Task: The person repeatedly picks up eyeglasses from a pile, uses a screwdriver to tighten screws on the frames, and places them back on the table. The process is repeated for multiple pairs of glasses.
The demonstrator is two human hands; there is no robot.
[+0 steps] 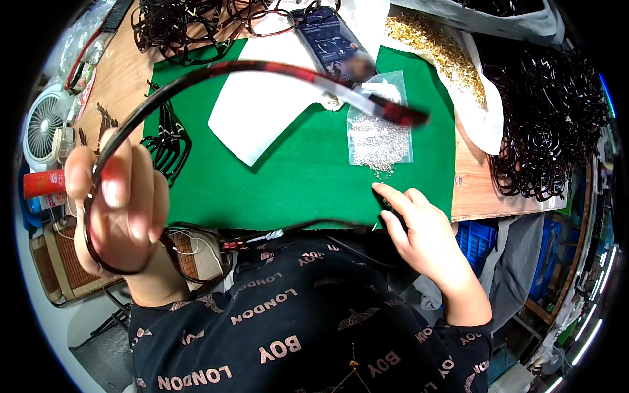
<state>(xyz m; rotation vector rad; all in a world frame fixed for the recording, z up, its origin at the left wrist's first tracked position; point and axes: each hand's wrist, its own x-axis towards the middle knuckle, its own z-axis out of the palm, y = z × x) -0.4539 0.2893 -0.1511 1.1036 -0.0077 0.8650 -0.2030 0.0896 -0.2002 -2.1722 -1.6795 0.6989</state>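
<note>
Dark red and black, the glasses frame [229, 67] was pinched between curled fingers of our left hand [124, 206], held up close to us, its long arm arching across the view to a blurred tip. Our right hand [416, 226] stretched its index finger toward loose silvery bits [383, 175], thumb below; we could not tell whether those fingers gripped anything. Just beyond lay a clear bag [394, 88] of such bits on the green mat [295, 183]. Farther out we saw white paper [252, 111], a phone [329, 44] and dark heaped frames [550, 118].
</note>
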